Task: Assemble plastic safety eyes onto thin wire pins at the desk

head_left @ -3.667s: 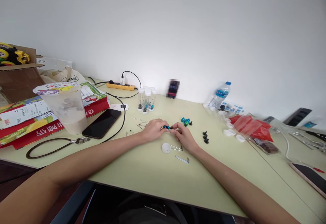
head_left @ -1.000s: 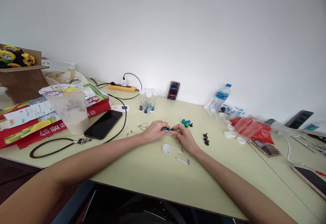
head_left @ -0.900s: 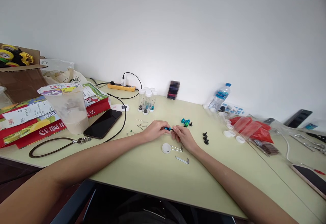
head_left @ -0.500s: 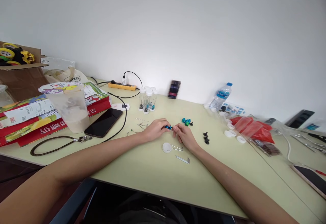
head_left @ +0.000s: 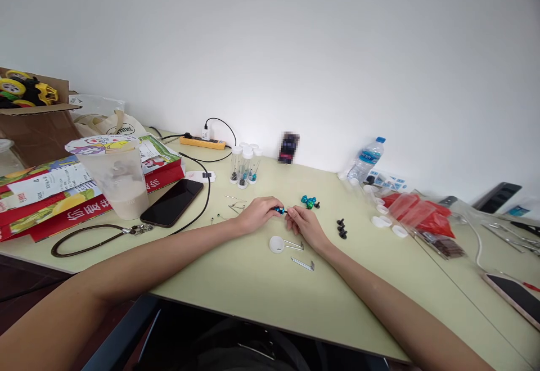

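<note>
My left hand is closed on a small blue metallic part with a dark end. Close beside it, my right hand pinches at the part's right end, on a thin dark piece too small to name. Just below the hands lie a white round cap, L-shaped metal keys and another group of L-shaped keys. Past my right hand are several blue and green metallic pieces and several black knob-like pieces. Thin metal rods rest left of my left hand.
Clear tubes with white caps stand at the back. On the left are a plastic cup, a phone, a cord loop and red packages. A water bottle, white caps and a red bag are right.
Both hands stay in nearly the same place around the blue part. The fingers of my right hand have shifted slightly.
</note>
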The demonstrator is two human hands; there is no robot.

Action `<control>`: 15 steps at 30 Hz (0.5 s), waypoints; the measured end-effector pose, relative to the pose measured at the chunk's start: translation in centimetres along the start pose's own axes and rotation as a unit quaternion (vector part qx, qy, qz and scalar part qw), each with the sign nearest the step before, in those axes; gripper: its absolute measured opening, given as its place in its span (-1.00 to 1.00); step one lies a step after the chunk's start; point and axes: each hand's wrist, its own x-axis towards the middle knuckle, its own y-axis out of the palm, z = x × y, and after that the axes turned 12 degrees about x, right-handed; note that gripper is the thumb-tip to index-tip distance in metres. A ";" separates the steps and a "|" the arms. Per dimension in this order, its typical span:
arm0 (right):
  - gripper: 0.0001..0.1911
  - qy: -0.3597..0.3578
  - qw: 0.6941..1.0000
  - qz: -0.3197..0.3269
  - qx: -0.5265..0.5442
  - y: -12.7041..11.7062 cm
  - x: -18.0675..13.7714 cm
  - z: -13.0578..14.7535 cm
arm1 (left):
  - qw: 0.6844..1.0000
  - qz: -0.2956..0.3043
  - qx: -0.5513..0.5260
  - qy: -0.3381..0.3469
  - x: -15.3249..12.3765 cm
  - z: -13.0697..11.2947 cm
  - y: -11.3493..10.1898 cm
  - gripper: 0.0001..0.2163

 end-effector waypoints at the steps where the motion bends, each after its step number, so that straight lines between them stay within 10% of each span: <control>1: -0.61 0.002 1.000 0.006 -0.002 0.0 0.0 0.0 | 1.000 -0.002 0.000 0.004 0.0 0.0 0.0 -0.85; 15: -0.69 -0.016 1.000 -0.015 -0.001 0.0 0.1 -0.1 | 1.000 -0.002 -0.013 0.010 0.0 0.2 0.2 -0.88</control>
